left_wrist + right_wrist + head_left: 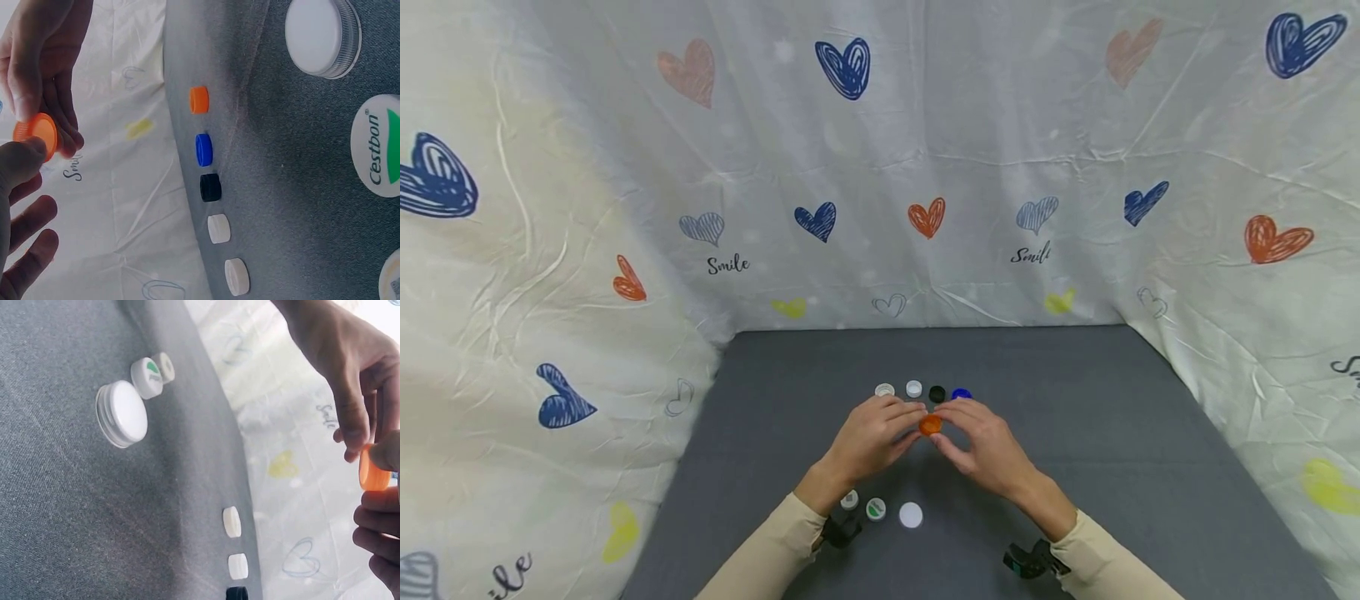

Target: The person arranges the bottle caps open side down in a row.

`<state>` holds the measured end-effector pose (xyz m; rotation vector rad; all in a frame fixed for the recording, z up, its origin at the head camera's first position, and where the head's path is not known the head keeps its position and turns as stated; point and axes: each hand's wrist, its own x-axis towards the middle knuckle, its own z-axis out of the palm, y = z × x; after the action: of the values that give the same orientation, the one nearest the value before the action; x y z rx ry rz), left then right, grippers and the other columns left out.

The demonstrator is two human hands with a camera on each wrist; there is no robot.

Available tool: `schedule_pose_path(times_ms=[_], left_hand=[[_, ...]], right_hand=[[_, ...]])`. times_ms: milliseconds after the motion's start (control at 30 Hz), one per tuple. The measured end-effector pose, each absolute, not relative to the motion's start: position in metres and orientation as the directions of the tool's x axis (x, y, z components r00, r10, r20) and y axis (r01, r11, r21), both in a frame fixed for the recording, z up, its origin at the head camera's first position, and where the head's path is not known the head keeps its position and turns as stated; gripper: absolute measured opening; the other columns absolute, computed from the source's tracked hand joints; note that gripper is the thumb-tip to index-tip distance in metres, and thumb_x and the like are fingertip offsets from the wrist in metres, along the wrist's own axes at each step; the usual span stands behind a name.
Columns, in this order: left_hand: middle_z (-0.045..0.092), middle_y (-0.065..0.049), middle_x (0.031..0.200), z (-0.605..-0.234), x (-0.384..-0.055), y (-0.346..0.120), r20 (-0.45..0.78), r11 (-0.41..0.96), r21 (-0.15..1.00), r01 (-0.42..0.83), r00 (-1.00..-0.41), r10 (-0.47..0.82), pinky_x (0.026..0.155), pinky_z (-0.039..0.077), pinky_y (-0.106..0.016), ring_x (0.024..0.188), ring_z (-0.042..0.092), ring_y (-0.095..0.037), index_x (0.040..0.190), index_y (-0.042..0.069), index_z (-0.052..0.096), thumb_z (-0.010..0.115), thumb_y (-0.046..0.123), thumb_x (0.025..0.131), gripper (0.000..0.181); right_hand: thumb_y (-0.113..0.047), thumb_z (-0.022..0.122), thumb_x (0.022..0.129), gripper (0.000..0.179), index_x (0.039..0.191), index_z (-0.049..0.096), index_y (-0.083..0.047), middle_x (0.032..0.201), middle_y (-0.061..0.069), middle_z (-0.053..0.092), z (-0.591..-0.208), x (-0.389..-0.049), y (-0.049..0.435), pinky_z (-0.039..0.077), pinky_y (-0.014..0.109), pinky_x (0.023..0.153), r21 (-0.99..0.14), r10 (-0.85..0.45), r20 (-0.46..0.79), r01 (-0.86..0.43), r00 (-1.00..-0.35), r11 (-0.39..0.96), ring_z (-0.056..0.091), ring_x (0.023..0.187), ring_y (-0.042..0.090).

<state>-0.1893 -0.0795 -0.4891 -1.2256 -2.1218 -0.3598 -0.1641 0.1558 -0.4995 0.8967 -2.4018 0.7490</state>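
Observation:
An orange bottle cap [930, 425] is held up above the dark table between both hands. My left hand [872, 433] pinches it from the left with thumb and fingers. From the other side my right hand [992, 446] grips its edge, the thumb on the cap [374, 469] in the right wrist view. Behind the hands a row of caps lies on the table: two white caps [884, 390] [913, 389], a black cap [937, 394] and a blue cap [961, 394]. A second orange cap [199, 100] ends the row in the left wrist view; the right hand hides it from the head view.
Closer to the person lie a larger plain white lid [911, 515], a white cap with a green mark reading Cestbon [378, 147], and another whitish cap [849, 500] by the left wrist. A heart-printed curtain [880, 167] hangs along the back and sides of the grey table [1120, 433].

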Motion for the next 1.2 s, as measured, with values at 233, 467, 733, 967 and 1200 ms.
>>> schedule_pose_path(times_ms=[233,467,733,967,1200], left_hand=[[0.075,0.002,0.114,-0.4903,-0.1884,-0.0813,0.658,0.536,-0.045,0.843,-0.379,0.651,0.084,0.055,-0.027,0.094,0.069,-0.012,0.117,0.013,0.075,0.081,0.026,0.086,0.034],[0.076,0.003,0.104,-0.4933,-0.187,-0.0826,0.607,0.589,0.171,0.79,-0.555,0.569,0.083,0.057,-0.027,0.09,0.069,-0.01,0.111,0.014,0.076,0.075,0.03,0.091,0.026],[0.076,0.003,0.093,-0.4929,-0.1842,-0.0817,0.474,0.486,0.519,0.703,-0.71,0.521,0.07,0.058,-0.03,0.079,0.069,-0.006,0.105,0.011,0.078,0.069,0.027,0.096,0.02],[0.076,0.006,0.09,-0.4944,-0.1836,-0.084,0.325,0.408,0.715,0.568,-0.787,0.525,0.067,0.058,-0.027,0.073,0.065,0.001,0.104,0.014,0.078,0.064,0.03,0.098,0.023],[0.076,0.004,0.101,-0.4948,-0.1842,-0.0881,0.408,0.42,0.639,0.644,-0.747,0.525,0.07,0.06,-0.037,0.081,0.069,-0.008,0.112,0.014,0.076,0.067,0.026,0.094,0.023]], right_hand=[[-0.033,0.072,0.094,0.03,0.118,0.072,-0.016,0.12,-0.003,0.07,-0.4983,-0.1633,0.1576,0.051,0.045,0.101,-0.365,-0.44,0.573,-0.696,-0.692,0.618,0.062,0.118,0.017],[-0.025,0.083,0.084,0.04,0.12,0.072,-0.011,0.121,0.003,0.07,-0.497,-0.1654,0.1616,0.051,0.047,0.1,-0.287,-0.444,0.66,-0.75,-0.605,0.596,0.063,0.117,0.022],[-0.017,0.087,0.077,0.053,0.126,0.069,-0.007,0.126,0.009,0.069,-0.4975,-0.1674,0.1578,0.044,0.042,0.11,-0.184,-0.491,0.728,-0.827,-0.478,0.531,0.063,0.119,0.028],[-0.016,0.087,0.077,0.046,0.119,0.072,-0.006,0.12,0.007,0.071,-0.5006,-0.1654,0.1536,0.045,0.046,0.108,-0.164,-0.517,0.725,-0.843,-0.455,0.512,0.065,0.114,0.027],[-0.02,0.085,0.079,0.041,0.116,0.073,-0.007,0.117,0.006,0.072,-0.5012,-0.1633,0.1563,0.048,0.05,0.103,-0.203,-0.505,0.696,-0.814,-0.511,0.544,0.065,0.113,0.026]])
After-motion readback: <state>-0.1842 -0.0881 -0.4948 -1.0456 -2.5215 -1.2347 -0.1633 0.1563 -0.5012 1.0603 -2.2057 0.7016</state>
